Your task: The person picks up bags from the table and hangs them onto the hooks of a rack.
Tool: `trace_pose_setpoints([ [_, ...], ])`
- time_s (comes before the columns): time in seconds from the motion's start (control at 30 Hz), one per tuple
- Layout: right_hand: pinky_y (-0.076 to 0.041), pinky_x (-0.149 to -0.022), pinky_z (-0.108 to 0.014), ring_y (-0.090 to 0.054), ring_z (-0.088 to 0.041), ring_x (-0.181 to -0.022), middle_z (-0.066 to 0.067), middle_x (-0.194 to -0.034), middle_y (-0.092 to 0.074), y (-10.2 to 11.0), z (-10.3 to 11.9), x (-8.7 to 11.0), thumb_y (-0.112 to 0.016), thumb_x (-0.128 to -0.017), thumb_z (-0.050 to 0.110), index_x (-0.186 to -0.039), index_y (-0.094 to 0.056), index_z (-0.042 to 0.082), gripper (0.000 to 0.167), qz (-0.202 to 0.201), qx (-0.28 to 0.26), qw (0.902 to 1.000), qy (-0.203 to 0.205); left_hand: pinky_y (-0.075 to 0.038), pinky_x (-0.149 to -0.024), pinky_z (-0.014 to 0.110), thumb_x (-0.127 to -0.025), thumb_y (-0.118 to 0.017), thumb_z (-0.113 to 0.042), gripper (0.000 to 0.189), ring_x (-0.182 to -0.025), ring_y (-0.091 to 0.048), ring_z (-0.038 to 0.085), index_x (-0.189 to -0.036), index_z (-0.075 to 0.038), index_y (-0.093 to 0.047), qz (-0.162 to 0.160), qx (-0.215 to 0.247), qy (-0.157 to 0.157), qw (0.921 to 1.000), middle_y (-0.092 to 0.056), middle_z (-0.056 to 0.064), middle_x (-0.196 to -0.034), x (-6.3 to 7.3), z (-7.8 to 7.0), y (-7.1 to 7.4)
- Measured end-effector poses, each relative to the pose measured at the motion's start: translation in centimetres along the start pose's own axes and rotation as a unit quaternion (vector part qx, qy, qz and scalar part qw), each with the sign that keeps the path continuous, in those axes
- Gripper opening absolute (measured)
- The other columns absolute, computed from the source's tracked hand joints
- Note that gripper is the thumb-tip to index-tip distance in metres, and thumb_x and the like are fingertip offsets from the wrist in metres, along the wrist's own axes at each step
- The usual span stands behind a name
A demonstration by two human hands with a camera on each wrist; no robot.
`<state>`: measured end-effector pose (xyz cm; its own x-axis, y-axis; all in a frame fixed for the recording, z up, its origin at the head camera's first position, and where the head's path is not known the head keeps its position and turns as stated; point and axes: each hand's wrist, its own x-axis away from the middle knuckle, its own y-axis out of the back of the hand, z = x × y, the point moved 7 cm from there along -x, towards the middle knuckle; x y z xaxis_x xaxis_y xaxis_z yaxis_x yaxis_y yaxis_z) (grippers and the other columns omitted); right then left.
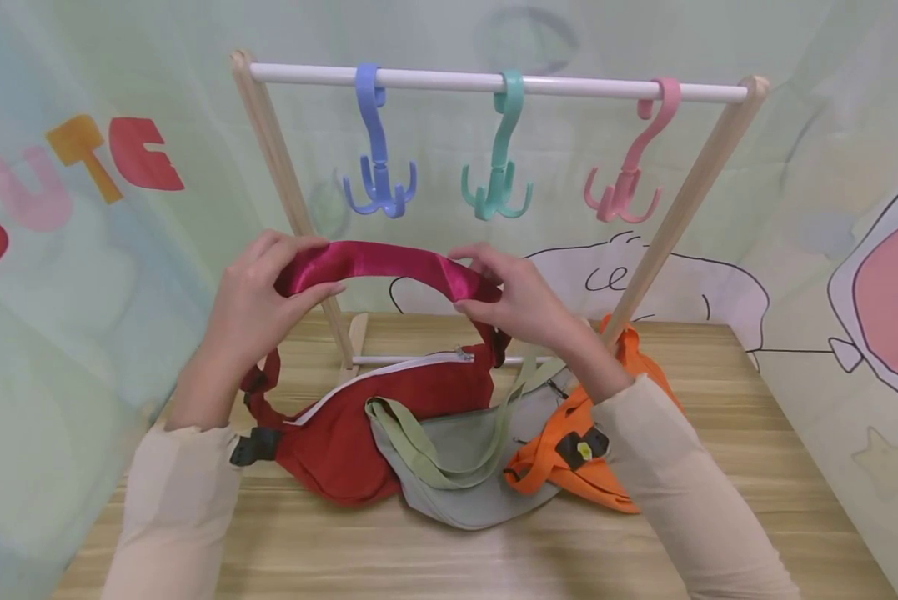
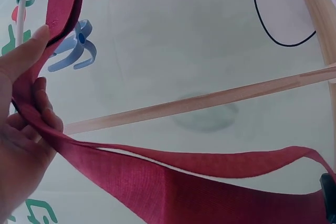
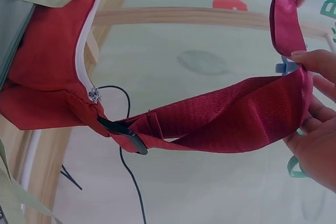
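A red waist bag (image 1: pixel 343 450) with a white zipper lies on the table, its crimson strap (image 1: pixel 396 258) lifted in an arch above it. My left hand (image 1: pixel 249 292) pinches the strap's left part between thumb and fingers. On the other side my right hand (image 1: pixel 512 292) pinches the strap too, with a stretch of webbing between the hands. A black strap adjuster (image 3: pixel 126 134) joins strap and bag in the right wrist view. Behind the strap, a blue hook (image 1: pixel 379 158), a green hook (image 1: pixel 499 158) and a pink hook (image 1: pixel 632 158) hang in a row.
The hooks hang from a white rod (image 1: pixel 441 81) between two wooden posts (image 1: pixel 684 208). A grey-green bag (image 1: pixel 471 508) overlaps the red one. An orange bag (image 1: pixel 591 483) lies beside it, partly behind my right forearm. The wooden table (image 1: pixel 328 554) is bordered by printed curtains (image 1: pixel 58 333).
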<state>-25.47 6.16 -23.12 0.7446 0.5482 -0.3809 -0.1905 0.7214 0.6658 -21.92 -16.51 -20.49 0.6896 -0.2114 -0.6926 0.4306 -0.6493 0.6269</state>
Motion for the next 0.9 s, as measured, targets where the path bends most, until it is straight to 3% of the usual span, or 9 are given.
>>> trace_pose_setpoints([
  [0.2,-0.049,-0.06,-0.03,-0.058,-0.018,-0.077,-0.009,-0.088,-0.062,0.5,0.8,-0.4,-0.068,-0.079,0.002,-0.123,-0.051,0.006,0.047,-0.007,-0.014,0.9994,0.031,-0.04,-0.061,0.036,-0.07,-0.079,-0.008,0.043,-0.081,-0.05,0.027,-0.109,0.0,-0.063,-0.005,-0.003,0.001,1.0,-0.055,0.018,-0.094,-0.5,-0.1,0.4],
  [0.4,-0.049,-0.065,-0.029,-0.058,-0.018,-0.079,-0.01,-0.099,-0.06,0.6,1.2,-0.6,-0.067,-0.08,0.001,-0.12,-0.055,0.004,0.042,-0.013,-0.017,0.9987,0.045,-0.041,-0.063,0.036,-0.07,-0.079,-0.008,0.043,-0.084,-0.051,0.027,-0.109,-0.001,-0.063,-0.009,-0.003,0.004,0.9999,-0.056,0.017,-0.095,-0.9,-0.2,0.7],
  [0.9,-0.049,-0.07,-0.03,-0.056,-0.019,-0.085,-0.009,-0.106,-0.058,0.9,1.1,-0.8,-0.067,-0.08,0.002,-0.119,-0.056,0.004,0.04,-0.035,0.006,0.9991,0.022,-0.035,-0.064,0.028,-0.07,-0.079,-0.007,0.043,-0.084,-0.049,0.024,-0.11,-0.003,-0.064,0.0,0.028,0.0,0.9996,-0.056,0.016,-0.095,-1.3,0.0,1.1],
])
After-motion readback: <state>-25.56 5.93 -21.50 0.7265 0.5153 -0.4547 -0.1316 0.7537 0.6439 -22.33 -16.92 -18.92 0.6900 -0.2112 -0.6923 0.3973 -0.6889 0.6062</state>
